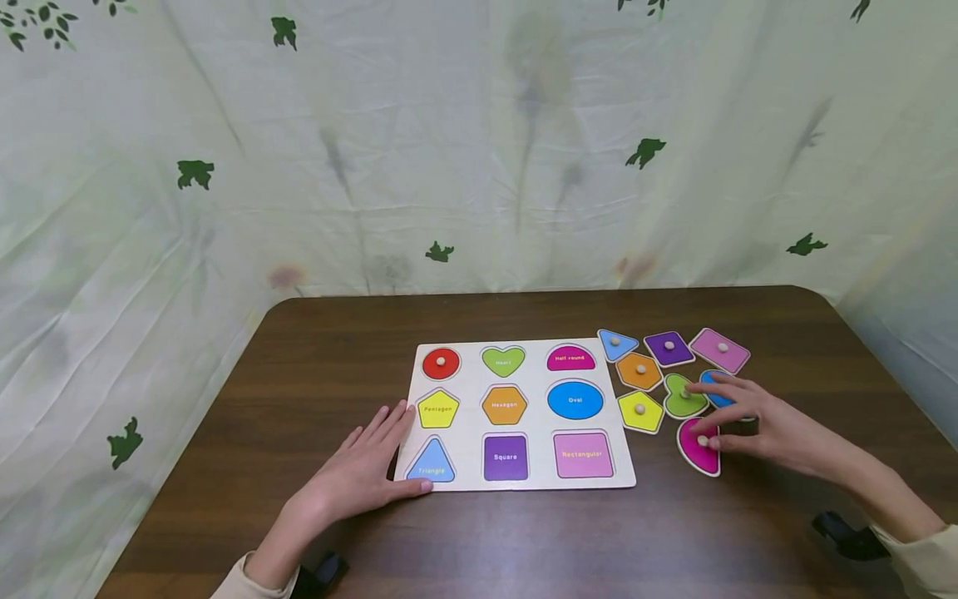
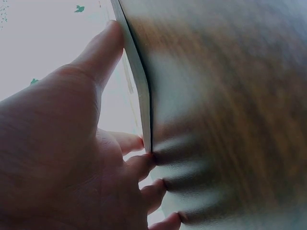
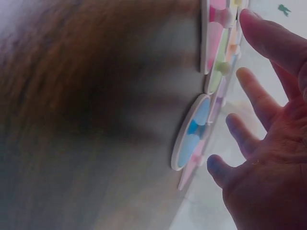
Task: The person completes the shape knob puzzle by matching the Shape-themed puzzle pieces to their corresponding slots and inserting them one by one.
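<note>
In the head view, my left hand rests at the left edge of a white shape puzzle board, fingers straight and thumb on its near left corner. The left wrist view shows that hand's thumb along the board's edge. My right hand is over the loose pieces at the right, thumb and a finger close to the knob of a magenta half-round piece. A blue oval piece and a green heart piece lie beside it. In the right wrist view the thumb looks apart from the magenta knob.
A red circle piece sits in the board's far left spot. Other loose knobbed pieces lie right of the board: blue triangle, purple square, pink rectangle, orange hexagon, yellow pentagon. A patterned curtain hangs behind the table.
</note>
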### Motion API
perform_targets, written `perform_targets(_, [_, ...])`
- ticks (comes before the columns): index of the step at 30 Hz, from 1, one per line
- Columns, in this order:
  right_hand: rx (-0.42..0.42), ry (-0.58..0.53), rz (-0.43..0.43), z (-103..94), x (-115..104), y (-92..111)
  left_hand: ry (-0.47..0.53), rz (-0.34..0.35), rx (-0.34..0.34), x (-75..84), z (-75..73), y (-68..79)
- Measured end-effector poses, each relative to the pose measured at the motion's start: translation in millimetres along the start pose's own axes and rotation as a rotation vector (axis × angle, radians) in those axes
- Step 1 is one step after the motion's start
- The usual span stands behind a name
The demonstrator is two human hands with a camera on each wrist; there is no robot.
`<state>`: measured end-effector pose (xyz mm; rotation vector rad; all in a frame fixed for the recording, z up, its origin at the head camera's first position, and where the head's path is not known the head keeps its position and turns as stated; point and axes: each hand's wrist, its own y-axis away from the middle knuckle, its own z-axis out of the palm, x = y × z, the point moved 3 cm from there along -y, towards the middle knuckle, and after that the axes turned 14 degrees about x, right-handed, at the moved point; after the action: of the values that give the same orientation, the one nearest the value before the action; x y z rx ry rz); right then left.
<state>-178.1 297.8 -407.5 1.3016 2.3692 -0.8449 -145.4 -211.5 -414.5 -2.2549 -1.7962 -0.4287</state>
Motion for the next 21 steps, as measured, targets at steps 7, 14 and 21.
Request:
perform_targets(7, [0.028,0.031,-0.063,7.3,3,3,0.003,-0.015,-0.006,-0.6,1.1,-0.3])
perform_targets(14, [0.038,0.049,-0.07,10.3,2,5,0.006,-0.015,-0.003,-1.1,1.9,-0.6])
perform_targets(21, [0.037,0.03,-0.038,11.1,3,6,0.0,0.0,0.008,-1.6,3.1,0.1])
